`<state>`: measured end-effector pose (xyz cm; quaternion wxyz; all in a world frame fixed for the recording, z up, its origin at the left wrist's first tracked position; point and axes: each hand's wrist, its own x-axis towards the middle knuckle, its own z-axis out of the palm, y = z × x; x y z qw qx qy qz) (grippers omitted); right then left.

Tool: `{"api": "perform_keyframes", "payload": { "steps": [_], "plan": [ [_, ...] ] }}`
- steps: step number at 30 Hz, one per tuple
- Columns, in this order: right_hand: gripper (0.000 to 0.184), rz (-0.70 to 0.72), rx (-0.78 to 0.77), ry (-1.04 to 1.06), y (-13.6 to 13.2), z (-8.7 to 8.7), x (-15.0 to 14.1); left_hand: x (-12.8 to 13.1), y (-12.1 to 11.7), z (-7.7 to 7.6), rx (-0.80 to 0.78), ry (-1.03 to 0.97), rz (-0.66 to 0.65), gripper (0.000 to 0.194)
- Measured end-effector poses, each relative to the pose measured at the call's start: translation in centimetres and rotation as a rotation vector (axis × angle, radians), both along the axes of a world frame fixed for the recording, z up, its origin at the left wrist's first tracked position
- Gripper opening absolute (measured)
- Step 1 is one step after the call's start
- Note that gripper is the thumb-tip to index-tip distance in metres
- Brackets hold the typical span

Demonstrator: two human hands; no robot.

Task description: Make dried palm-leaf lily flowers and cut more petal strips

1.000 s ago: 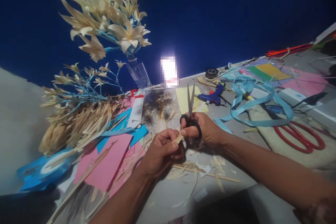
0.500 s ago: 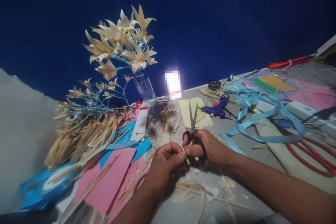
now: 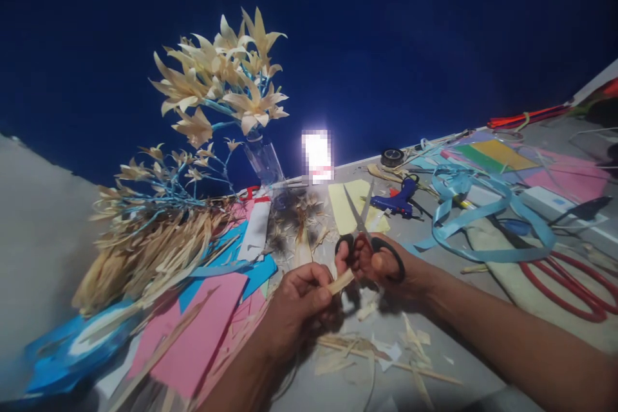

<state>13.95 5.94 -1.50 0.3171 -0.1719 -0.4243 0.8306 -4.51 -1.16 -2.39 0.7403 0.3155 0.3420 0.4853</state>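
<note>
Between the thumb and fingers of my left hand (image 3: 302, 302) is a short strip of dried husk (image 3: 342, 282), its free end pointing right. My right hand (image 3: 386, 265) is closed on the black handles of a pair of scissors (image 3: 361, 215), with thumb and fingers in the loops. The blades are spread and point away from me, over a yellow paper sheet (image 3: 340, 206). Husk scraps (image 3: 369, 306) lie on the table below my hands. A clear vase (image 3: 264, 164) stands beyond, with pale husk flowers (image 3: 253, 103) on blue stems.
A blue glue gun (image 3: 396, 199) lies right of the scissors. Light blue ribbon (image 3: 516, 252) loops across the right side, near red-handled shears (image 3: 564, 296). Pink paper (image 3: 203, 328) and a bundle of dried husks (image 3: 125, 264) cover the left. A bright light (image 3: 317, 154) glares at the back.
The scissor blades have spread wider, and my right hand has shifted slightly right, away from my left fingers. The husk strip in my left hand now shows plainly.
</note>
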Motion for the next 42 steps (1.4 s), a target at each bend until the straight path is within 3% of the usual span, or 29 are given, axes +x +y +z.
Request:
{"api": "perform_keyframes", "payload": {
  "steps": [5, 11, 15, 17, 22, 28, 33, 37, 42],
  "plan": [
    [0.034, -0.005, 0.055, -0.243, -0.8, 0.3, -0.5, 0.4, -0.1, 0.4, -0.012, 0.158, 0.035, 0.034],
    [0.032, 0.143, -0.073, -0.038, 0.2, 0.0, -0.3, 0.5, -0.1, 0.4, 0.025, -0.014, -0.079, 0.035],
    [0.041, -0.017, -0.010, -0.012, 0.7, 0.0, 0.0, 0.3, 0.1, 0.2, 0.039, -0.065, -0.052, 0.034],
    [0.045, -0.030, 0.051, -0.104, 0.3, 0.0, -0.1, 0.3, 0.0, 0.0, 0.000, -0.043, -0.022, 0.034],
    [0.034, -0.043, 0.132, -0.267, -0.9, -0.1, -0.8, 0.7, -0.2, -0.5, -0.050, -0.013, 0.002, 0.034],
    [0.036, 0.036, -0.047, -0.086, -0.3, 0.0, -0.5, 0.7, 0.1, -0.3, 0.013, -0.172, -0.058, 0.034],
    [0.050, -0.051, 0.020, -0.139, -0.6, 0.1, -0.5, 0.4, 0.2, -0.4, -0.008, -0.117, -0.019, 0.031],
    [0.040, -0.059, 0.000, -0.205, -1.0, -0.1, -0.9, 0.8, -0.1, -0.6, -0.025, -0.080, -0.030, 0.032],
    [0.038, 0.060, -0.050, -0.030, 0.1, -0.6, -0.7, 0.7, -0.2, -0.2, 0.001, -0.189, -0.093, 0.033]
  ]
}}
